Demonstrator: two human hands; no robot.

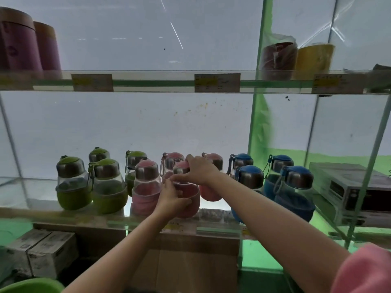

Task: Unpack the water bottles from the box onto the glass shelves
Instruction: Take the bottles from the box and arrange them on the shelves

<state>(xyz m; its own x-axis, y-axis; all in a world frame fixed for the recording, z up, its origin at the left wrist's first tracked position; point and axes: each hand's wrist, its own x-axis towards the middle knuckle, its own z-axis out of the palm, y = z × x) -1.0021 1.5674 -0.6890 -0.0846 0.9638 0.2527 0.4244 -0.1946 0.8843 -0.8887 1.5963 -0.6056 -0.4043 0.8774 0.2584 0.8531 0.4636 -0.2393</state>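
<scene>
two hands on one pink water bottle (pixel 187 195) at the front edge of the lower glass shelf (pixel 42 210): our left hand (pixel 171 199) wraps its sleeved belly, our right hand (pixel 197 171) curls over the steel-and-pink cap. we judge it is being seated, base apparently down. to do this well, lower it flat and let go only once it is square, since a second pink bottle (pixel 146 187) stands just left of the grip and blue bottles (pixel 249 178) close on the right. green bottles (pixel 73 182) stand further left. below the grip, a cardboard box (pixel 190 261); above, price tags (pixel 217 82) on the upper shelf.

Both hands (pixel 186 187) grip pink bottle (pixel 187 195) — shelved.
</scene>
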